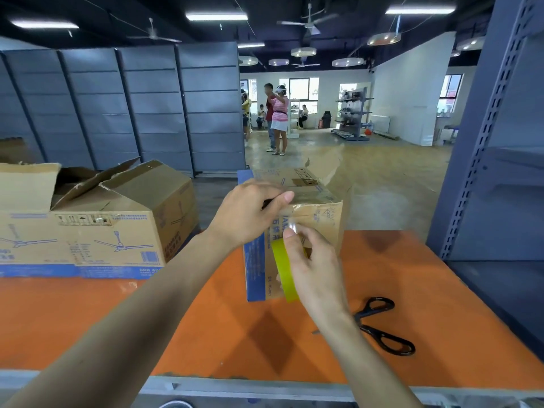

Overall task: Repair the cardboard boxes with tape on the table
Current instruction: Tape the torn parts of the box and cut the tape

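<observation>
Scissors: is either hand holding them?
No, the scissors lie on the orange table; the right hand holds the yellow tape roll.
</observation>
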